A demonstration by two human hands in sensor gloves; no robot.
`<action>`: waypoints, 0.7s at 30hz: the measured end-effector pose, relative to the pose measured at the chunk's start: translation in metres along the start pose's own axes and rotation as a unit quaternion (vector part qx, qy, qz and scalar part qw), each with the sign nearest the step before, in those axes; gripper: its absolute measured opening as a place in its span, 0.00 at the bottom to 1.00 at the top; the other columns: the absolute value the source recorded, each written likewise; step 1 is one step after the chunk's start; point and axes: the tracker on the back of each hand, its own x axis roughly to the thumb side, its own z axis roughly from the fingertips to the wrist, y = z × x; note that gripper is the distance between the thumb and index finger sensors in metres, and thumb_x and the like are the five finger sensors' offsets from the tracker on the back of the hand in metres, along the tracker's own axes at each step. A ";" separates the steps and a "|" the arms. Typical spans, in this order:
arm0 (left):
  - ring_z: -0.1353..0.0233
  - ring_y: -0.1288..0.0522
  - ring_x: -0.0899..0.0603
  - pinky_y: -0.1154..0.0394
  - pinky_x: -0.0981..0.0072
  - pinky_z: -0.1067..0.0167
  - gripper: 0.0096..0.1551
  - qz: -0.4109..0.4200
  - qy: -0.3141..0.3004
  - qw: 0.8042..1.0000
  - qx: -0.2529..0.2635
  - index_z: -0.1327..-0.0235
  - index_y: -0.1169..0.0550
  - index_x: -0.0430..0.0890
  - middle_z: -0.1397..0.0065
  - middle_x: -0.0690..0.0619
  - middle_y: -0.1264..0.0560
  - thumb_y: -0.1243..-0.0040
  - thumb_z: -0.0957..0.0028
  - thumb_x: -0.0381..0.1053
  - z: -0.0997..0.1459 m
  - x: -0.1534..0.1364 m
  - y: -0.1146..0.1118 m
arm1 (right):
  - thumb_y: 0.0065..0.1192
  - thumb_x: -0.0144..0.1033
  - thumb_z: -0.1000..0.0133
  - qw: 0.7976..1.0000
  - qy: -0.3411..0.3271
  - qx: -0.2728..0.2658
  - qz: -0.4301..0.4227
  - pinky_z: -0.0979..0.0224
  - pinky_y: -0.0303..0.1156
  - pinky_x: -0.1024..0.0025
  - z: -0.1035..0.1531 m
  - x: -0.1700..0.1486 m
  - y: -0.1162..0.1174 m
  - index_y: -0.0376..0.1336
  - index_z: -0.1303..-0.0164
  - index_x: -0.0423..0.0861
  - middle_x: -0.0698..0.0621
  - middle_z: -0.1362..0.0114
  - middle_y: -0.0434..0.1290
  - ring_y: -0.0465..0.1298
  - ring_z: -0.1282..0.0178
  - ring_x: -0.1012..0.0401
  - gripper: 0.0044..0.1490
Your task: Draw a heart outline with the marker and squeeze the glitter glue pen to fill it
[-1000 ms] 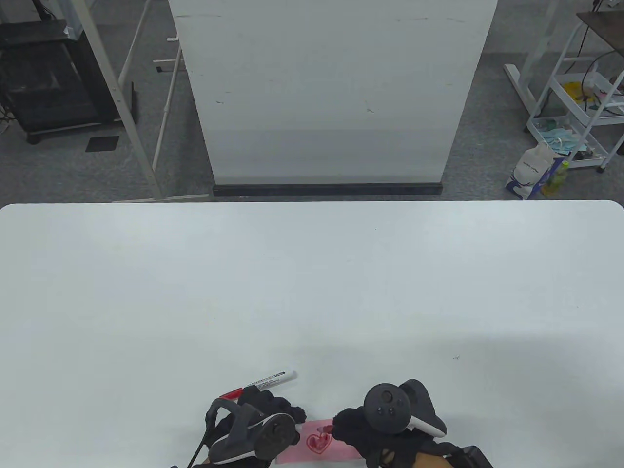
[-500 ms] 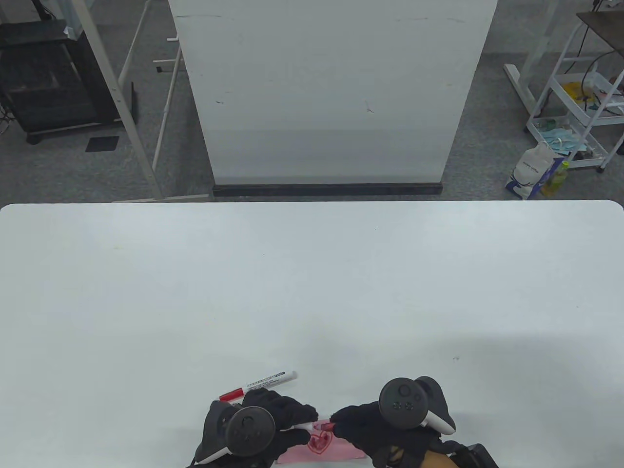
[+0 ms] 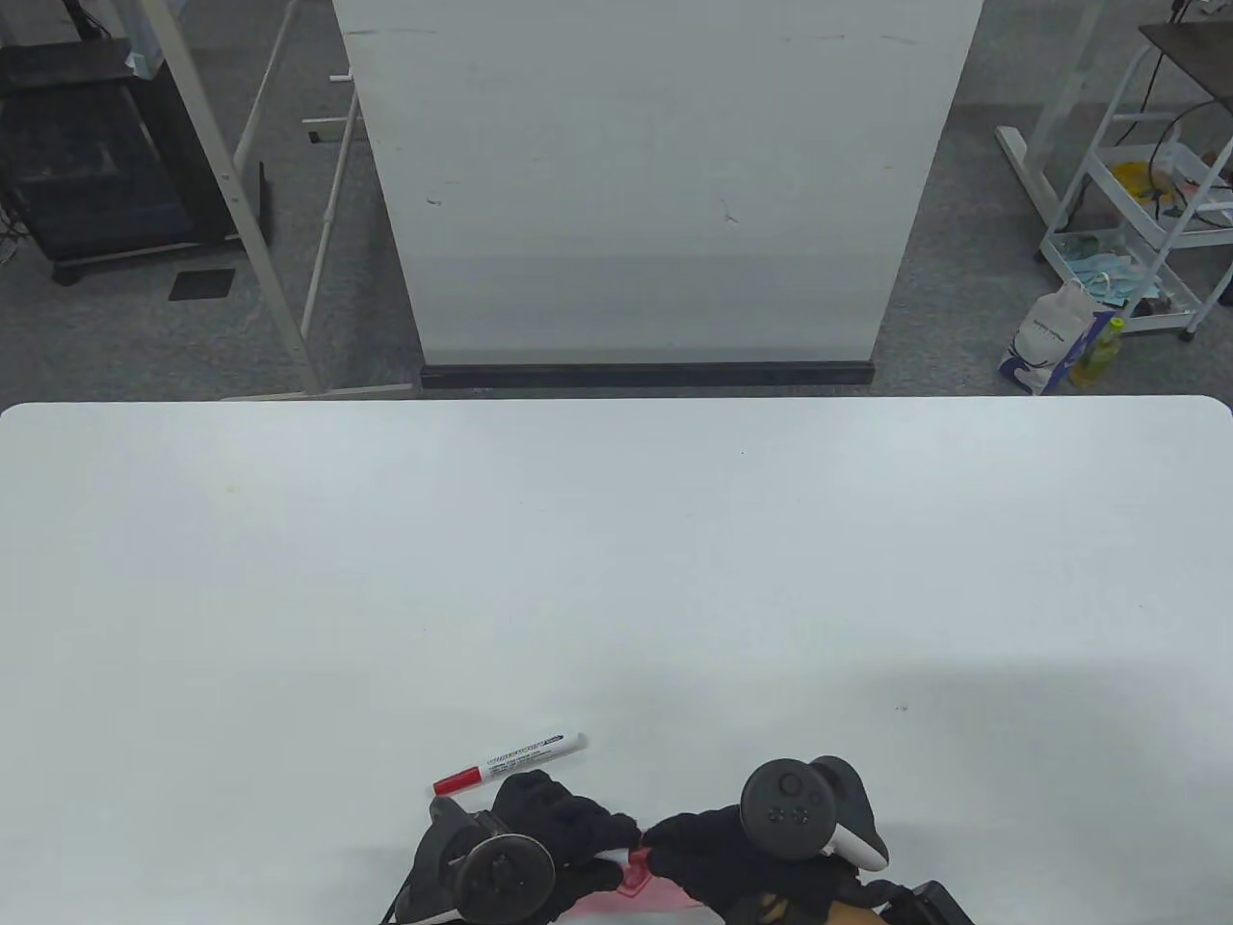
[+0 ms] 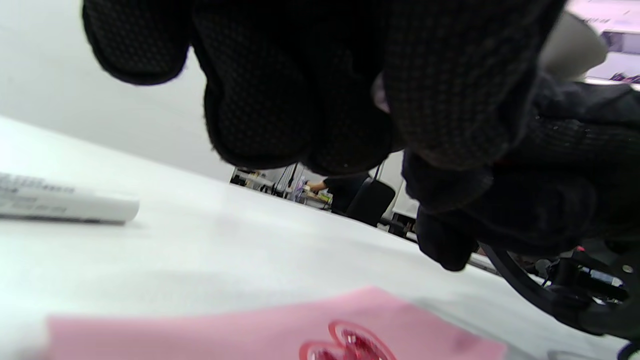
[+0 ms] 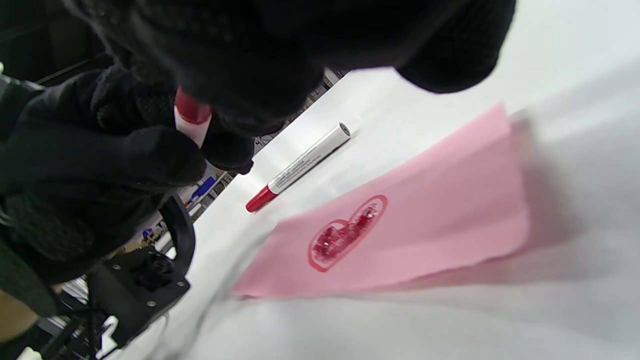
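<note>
A pink paper [image 3: 665, 898] lies at the table's near edge, bearing a red heart outline [image 5: 347, 232] partly filled with red glitter. Above it my two hands meet. My left hand [image 3: 578, 831] grips the white glitter glue pen [image 5: 189, 122]. The fingertips of my right hand [image 3: 689, 843] pinch the pen's red end [image 3: 636, 854]. Most of the pen is hidden inside the gloves. The red-capped white marker [image 3: 509, 761] lies on the table just beyond my left hand, held by neither hand. The left wrist view shows the paper [image 4: 225, 330] and the marker's end [image 4: 65, 205].
The white table [image 3: 616, 559] stretches wide beyond the hands. A white board panel [image 3: 655, 183] stands on the floor behind the table's far edge. A white cart [image 3: 1146, 222] stands at the far right.
The pen, first in my right hand over the heart, is now gripped by my left. The hands have closed together above the paper and cover most of the heart.
</note>
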 end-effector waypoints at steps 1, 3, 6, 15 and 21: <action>0.51 0.13 0.46 0.26 0.37 0.36 0.24 0.000 -0.011 1.000 0.012 0.51 0.13 0.55 0.50 0.54 0.11 0.25 0.62 0.57 0.000 0.001 0.002 | 0.61 0.51 0.50 1.000 0.002 0.004 -0.021 0.45 0.79 0.58 0.000 -0.001 -0.001 0.76 0.49 0.45 0.55 0.72 0.83 0.79 0.84 0.64 0.29; 0.52 0.13 0.46 0.26 0.38 0.37 0.24 0.002 -0.021 0.999 0.024 0.52 0.13 0.54 0.51 0.54 0.11 0.25 0.62 0.57 0.001 0.002 0.003 | 0.61 0.51 0.49 0.999 0.008 0.005 -0.036 0.46 0.79 0.58 0.001 -0.001 -0.003 0.76 0.50 0.45 0.55 0.73 0.83 0.78 0.84 0.64 0.29; 0.53 0.12 0.47 0.24 0.39 0.37 0.23 -0.018 -0.037 0.999 0.035 0.52 0.13 0.54 0.52 0.53 0.10 0.26 0.61 0.57 0.001 0.005 0.005 | 0.60 0.51 0.49 0.999 0.008 0.000 -0.035 0.46 0.79 0.58 0.001 -0.001 -0.004 0.76 0.50 0.45 0.55 0.73 0.83 0.78 0.84 0.64 0.29; 0.52 0.14 0.45 0.26 0.37 0.37 0.24 0.048 -0.012 0.999 0.020 0.44 0.18 0.53 0.50 0.53 0.12 0.45 0.49 0.57 0.000 -0.002 0.003 | 0.60 0.51 0.50 0.998 0.009 -0.027 -0.048 0.47 0.79 0.58 0.002 -0.003 -0.007 0.76 0.51 0.45 0.55 0.73 0.82 0.78 0.85 0.64 0.29; 0.48 0.13 0.45 0.26 0.36 0.36 0.23 0.056 0.001 0.997 0.051 0.43 0.19 0.55 0.47 0.55 0.12 0.38 0.51 0.55 0.001 -0.002 0.005 | 0.60 0.51 0.49 0.998 0.006 -0.034 -0.055 0.46 0.79 0.58 0.003 -0.005 -0.007 0.76 0.50 0.45 0.55 0.73 0.82 0.78 0.84 0.64 0.29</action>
